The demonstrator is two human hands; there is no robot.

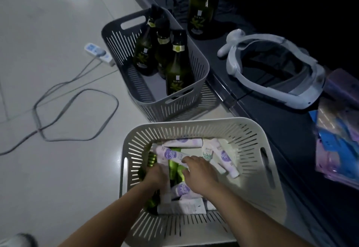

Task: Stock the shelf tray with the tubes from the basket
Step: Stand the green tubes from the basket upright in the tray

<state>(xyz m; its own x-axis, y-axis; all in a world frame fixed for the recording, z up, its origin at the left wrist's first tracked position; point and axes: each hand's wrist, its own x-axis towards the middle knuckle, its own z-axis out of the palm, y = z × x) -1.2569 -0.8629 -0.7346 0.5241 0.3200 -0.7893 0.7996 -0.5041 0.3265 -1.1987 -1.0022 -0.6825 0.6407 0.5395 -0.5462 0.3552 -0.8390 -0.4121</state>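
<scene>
A white slotted basket [250, 141] stands on the floor right below me. In it lie several white tubes with purple flower prints [171, 154] and some green tubes [173, 169]. Both my hands reach into the basket. My left hand [155, 175] is down among the tubes at the left side, its fingers curled around something I cannot make out. My right hand [198, 173] lies over the middle, its fingers curled on the end of a white and purple tube. No shelf tray is clearly in view.
A grey slotted basket [200, 66] with three dark green bottles [178, 72] stands beyond. Another bottle [202, 7] and a white headset [272, 72] sit on a dark low surface at right, beside colourful packets [338, 140]. A power strip [99, 53] and looping cable [77, 114] lie on the tiles.
</scene>
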